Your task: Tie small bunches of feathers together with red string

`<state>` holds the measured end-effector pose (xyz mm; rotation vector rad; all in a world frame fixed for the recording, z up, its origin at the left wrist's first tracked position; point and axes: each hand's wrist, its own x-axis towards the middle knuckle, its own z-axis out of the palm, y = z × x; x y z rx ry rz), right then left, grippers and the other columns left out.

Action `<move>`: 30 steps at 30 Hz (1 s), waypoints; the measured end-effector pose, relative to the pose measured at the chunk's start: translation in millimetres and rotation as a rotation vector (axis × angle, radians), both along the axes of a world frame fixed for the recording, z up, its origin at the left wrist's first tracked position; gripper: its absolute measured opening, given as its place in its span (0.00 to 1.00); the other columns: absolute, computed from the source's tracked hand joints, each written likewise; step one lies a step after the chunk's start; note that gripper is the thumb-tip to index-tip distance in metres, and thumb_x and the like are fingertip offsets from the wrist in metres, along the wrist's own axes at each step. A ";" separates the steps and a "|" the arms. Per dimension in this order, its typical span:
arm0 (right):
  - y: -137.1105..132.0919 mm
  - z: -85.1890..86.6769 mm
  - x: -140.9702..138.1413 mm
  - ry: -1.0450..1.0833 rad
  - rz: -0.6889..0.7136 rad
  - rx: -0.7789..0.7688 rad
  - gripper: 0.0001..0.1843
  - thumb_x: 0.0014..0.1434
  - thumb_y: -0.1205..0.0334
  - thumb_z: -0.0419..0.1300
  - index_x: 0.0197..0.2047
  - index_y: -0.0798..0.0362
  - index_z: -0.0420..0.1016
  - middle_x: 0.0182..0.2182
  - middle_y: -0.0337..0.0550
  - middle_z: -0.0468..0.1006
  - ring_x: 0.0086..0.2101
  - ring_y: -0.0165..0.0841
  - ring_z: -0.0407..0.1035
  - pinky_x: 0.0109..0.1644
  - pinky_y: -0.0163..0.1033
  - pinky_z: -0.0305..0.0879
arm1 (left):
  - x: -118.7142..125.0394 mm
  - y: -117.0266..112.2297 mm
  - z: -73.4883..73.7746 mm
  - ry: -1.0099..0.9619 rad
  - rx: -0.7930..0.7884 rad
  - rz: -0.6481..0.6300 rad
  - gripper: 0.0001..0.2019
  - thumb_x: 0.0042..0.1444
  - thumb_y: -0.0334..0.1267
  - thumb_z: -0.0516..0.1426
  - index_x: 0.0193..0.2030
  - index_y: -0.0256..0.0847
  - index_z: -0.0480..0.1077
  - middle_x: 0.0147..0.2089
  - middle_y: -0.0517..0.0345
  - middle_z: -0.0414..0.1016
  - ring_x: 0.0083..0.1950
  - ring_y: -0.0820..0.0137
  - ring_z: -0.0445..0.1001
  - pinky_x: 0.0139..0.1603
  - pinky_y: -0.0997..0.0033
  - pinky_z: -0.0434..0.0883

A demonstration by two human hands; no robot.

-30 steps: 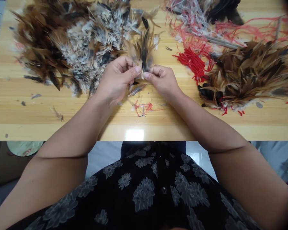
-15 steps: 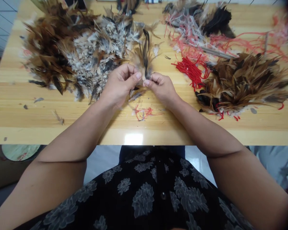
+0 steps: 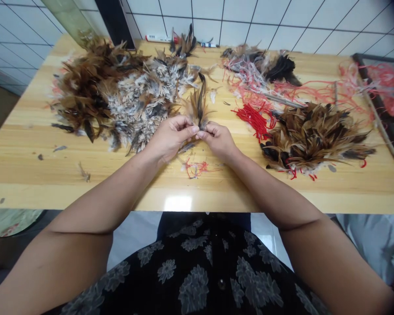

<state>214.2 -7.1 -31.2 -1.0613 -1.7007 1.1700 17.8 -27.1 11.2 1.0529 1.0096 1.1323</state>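
Observation:
My left hand (image 3: 170, 138) and my right hand (image 3: 218, 139) meet over the middle of the wooden table (image 3: 36, 170). Both pinch the base of a small bunch of brown and black feathers (image 3: 197, 104) that stands up between the fingertips. Just left of my left hand lies a big heap of brown and grey-white feathers (image 3: 118, 94). A smaller pile of brown feathers (image 3: 315, 135) lies to the right of my right hand. A few red thread scraps (image 3: 195, 167) sit on the table under my hands.
Red cords (image 3: 254, 118) and a tangle of pink and grey string (image 3: 259, 74) lie at the back right. A dark frame with red thread (image 3: 385, 81) stands at the far right. Tiled wall behind the table; loose feather bits at the left front.
The hands keep the same pinch on the feather bunch. The view has tilted up, so the table's far edge, the wall and the frame at the right have come into sight.

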 end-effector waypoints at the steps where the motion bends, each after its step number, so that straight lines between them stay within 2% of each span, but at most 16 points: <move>1: -0.1 -0.1 -0.2 -0.003 0.005 0.000 0.29 0.72 0.44 0.82 0.30 0.46 0.74 0.32 0.35 0.69 0.41 0.38 0.69 0.57 0.46 0.72 | -0.3 -0.2 0.1 -0.015 0.001 -0.018 0.24 0.56 0.33 0.92 0.30 0.42 0.81 0.29 0.60 0.79 0.31 0.70 0.77 0.37 0.74 0.76; 5: -1.1 2.3 -1.9 -0.064 -0.010 0.011 0.27 0.74 0.56 0.78 0.28 0.45 0.68 0.31 0.34 0.65 0.39 0.37 0.65 0.52 0.45 0.68 | -1.9 -1.0 1.0 -0.033 0.005 -0.065 0.25 0.54 0.38 0.94 0.31 0.41 0.82 0.29 0.58 0.81 0.32 0.69 0.79 0.37 0.74 0.77; 10: -2.9 6.2 -3.9 -0.143 -0.037 0.032 0.29 0.73 0.65 0.75 0.27 0.45 0.63 0.32 0.35 0.64 0.38 0.37 0.63 0.52 0.45 0.67 | -3.7 0.8 1.0 0.011 -0.001 -0.060 0.25 0.58 0.35 0.93 0.30 0.41 0.81 0.29 0.58 0.80 0.31 0.69 0.79 0.36 0.73 0.77; 14: -1.2 2.0 -3.7 -0.165 -0.017 0.070 0.26 0.75 0.65 0.75 0.29 0.46 0.69 0.34 0.38 0.70 0.40 0.38 0.67 0.54 0.45 0.71 | -4.4 4.0 -2.7 0.063 -0.006 -0.045 0.26 0.60 0.30 0.92 0.29 0.40 0.80 0.29 0.58 0.80 0.30 0.70 0.77 0.34 0.74 0.74; 16: 0.9 -3.5 -3.2 -0.151 -0.004 0.096 0.22 0.77 0.62 0.76 0.31 0.47 0.75 0.36 0.39 0.75 0.41 0.39 0.71 0.55 0.45 0.73 | -4.6 5.4 -5.0 0.080 0.005 -0.045 0.26 0.63 0.29 0.90 0.28 0.41 0.80 0.28 0.58 0.79 0.30 0.70 0.75 0.33 0.75 0.72; 18: 3.1 -9.9 -2.4 -0.124 0.006 0.120 0.20 0.81 0.53 0.77 0.36 0.49 0.83 0.38 0.40 0.79 0.44 0.39 0.75 0.58 0.45 0.75 | -4.9 6.1 -5.9 0.059 0.023 -0.036 0.25 0.67 0.28 0.88 0.28 0.41 0.80 0.28 0.59 0.78 0.30 0.70 0.73 0.33 0.76 0.71; 21: 5.3 -16.5 -0.6 -0.072 0.014 0.130 0.25 0.82 0.36 0.78 0.44 0.50 0.91 0.41 0.42 0.84 0.48 0.40 0.79 0.62 0.45 0.77 | -6.4 6.5 -2.9 -0.047 0.025 -0.011 0.24 0.73 0.25 0.84 0.28 0.41 0.83 0.28 0.59 0.77 0.29 0.73 0.72 0.33 0.78 0.72; 23: 5.8 -17.9 0.3 -0.038 0.020 0.124 0.29 0.80 0.30 0.78 0.48 0.51 0.94 0.43 0.43 0.86 0.50 0.40 0.81 0.64 0.46 0.78 | -8.5 6.8 1.2 -0.113 -0.013 -0.001 0.24 0.77 0.24 0.81 0.28 0.40 0.84 0.28 0.59 0.77 0.29 0.74 0.73 0.34 0.80 0.74; 27: 5.7 -18.8 -0.3 0.000 0.017 0.095 0.32 0.77 0.27 0.80 0.50 0.52 0.94 0.46 0.45 0.90 0.50 0.40 0.83 0.63 0.47 0.80 | -12.0 7.3 9.2 -0.157 -0.134 -0.022 0.25 0.81 0.28 0.80 0.29 0.39 0.83 0.30 0.57 0.79 0.31 0.73 0.77 0.35 0.82 0.78; 30: 6.0 -21.0 -2.1 0.004 0.004 0.078 0.31 0.76 0.27 0.81 0.52 0.51 0.94 0.47 0.45 0.90 0.48 0.39 0.82 0.61 0.47 0.81 | -10.0 6.3 12.1 -0.172 -0.194 -0.060 0.27 0.83 0.27 0.78 0.29 0.39 0.81 0.30 0.56 0.79 0.29 0.74 0.77 0.32 0.84 0.78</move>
